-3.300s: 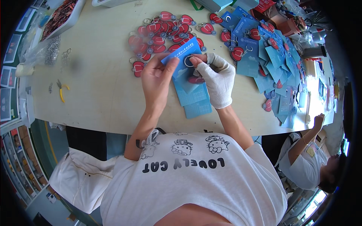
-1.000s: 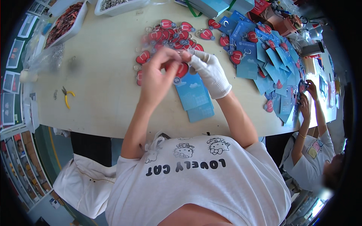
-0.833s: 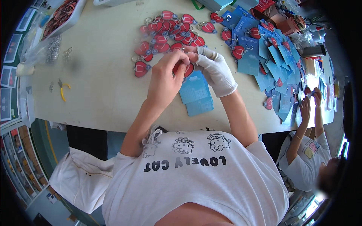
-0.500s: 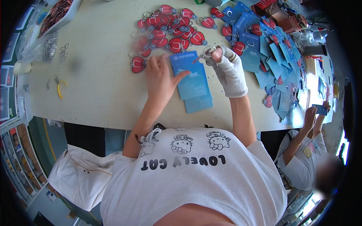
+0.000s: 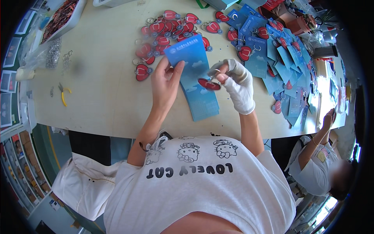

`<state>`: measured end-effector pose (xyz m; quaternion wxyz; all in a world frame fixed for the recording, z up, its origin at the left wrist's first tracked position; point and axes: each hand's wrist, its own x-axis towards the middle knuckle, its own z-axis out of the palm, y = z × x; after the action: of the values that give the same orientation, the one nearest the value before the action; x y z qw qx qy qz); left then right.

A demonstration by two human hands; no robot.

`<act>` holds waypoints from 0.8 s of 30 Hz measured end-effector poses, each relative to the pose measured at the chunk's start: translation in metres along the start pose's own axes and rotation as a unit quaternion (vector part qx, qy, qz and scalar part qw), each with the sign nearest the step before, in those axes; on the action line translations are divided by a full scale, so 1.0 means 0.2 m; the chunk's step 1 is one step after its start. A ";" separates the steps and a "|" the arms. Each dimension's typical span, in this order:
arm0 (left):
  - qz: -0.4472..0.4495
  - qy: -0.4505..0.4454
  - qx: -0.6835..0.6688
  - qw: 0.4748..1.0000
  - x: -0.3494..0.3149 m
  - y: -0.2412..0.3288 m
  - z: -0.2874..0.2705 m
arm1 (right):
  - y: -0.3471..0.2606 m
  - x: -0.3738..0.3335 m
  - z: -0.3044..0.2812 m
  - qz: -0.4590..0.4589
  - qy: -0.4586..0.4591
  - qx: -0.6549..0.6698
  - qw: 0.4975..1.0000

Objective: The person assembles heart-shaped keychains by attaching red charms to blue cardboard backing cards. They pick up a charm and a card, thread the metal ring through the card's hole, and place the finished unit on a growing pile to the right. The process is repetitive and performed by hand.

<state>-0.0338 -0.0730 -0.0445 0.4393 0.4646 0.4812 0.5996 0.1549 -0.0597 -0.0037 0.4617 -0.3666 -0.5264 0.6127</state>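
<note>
My bare left hand [image 5: 167, 80] pinches a blue card [image 5: 190, 52] along its left side and lifts it above the table. Beneath it lies a small stack of the same blue cards [image 5: 202, 105]. Close by on the right, my right hand [image 5: 235, 85], in a white fingerless glove, grips the ring of a red keychain [image 5: 209, 84] between thumb and fingers. The keychain's red charm hangs tilted beside the card, apart from it. Beyond my left hand is a pile of red keychains [image 5: 157, 28] with metal rings.
Blue cards with red keychains [image 5: 286, 58] spread over the right of the table. At left are yellow-handled pliers [image 5: 63, 95], loose metal rings [image 5: 67, 58], a bag of rings [image 5: 53, 52] and a white tray [image 5: 78, 17]. Another person [image 5: 317, 156] sits at the right.
My left hand has picked the top card up off the stack and tilted it. My right hand has come slightly down, and the keychain's red face now shows.
</note>
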 end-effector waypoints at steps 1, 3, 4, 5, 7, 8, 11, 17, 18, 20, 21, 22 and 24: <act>0.011 0.003 -0.009 1.000 0.00 0.05 0.02 | -0.02 0.00 0.02 0.004 0.007 -0.033 0.999; 0.034 0.009 -0.027 0.999 -0.01 0.12 0.05 | -0.07 0.02 0.06 0.012 0.022 -0.100 0.995; 0.045 0.002 -0.028 0.999 -0.01 0.12 0.05 | -0.10 0.04 0.09 0.035 0.009 -0.052 0.998; 0.056 -0.006 -0.029 0.998 -0.02 0.12 0.05 | -0.11 0.06 0.10 0.030 0.019 -0.055 0.998; 0.055 -0.014 -0.072 0.996 -0.03 0.14 0.06 | -0.11 0.09 0.12 0.022 0.037 -0.061 0.997; 0.044 -0.015 -0.115 0.992 -0.04 0.16 0.07 | -0.14 0.10 0.14 0.042 0.047 -0.037 0.997; 0.032 0.002 -0.162 0.986 -0.05 0.20 0.10 | -0.18 0.10 0.17 0.052 0.057 -0.052 0.996; 0.045 0.028 -0.135 0.989 -0.05 0.22 0.10 | -0.24 0.09 0.18 0.069 0.028 -0.049 0.996; 0.049 0.036 -0.128 0.990 -0.05 0.22 0.10 | -0.24 0.09 0.18 0.072 0.030 -0.043 0.996; 0.065 0.060 -0.093 0.992 -0.06 0.24 0.11 | -0.25 0.08 0.19 0.078 0.037 -0.028 0.996; 0.072 0.071 -0.076 0.992 -0.07 0.25 0.11 | -0.25 0.08 0.19 0.073 0.041 -0.025 0.996; 0.091 0.081 -0.057 0.991 -0.07 0.24 0.12 | -0.25 0.08 0.20 0.067 0.043 -0.022 0.997; 0.129 0.101 -0.018 0.986 -0.07 0.22 0.12 | -0.26 0.08 0.21 0.058 0.046 -0.008 0.997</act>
<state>-0.0105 -0.0892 0.0001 0.3154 0.4522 0.4482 0.7037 0.1206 -0.0570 0.0554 0.4458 -0.4285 -0.4872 0.6166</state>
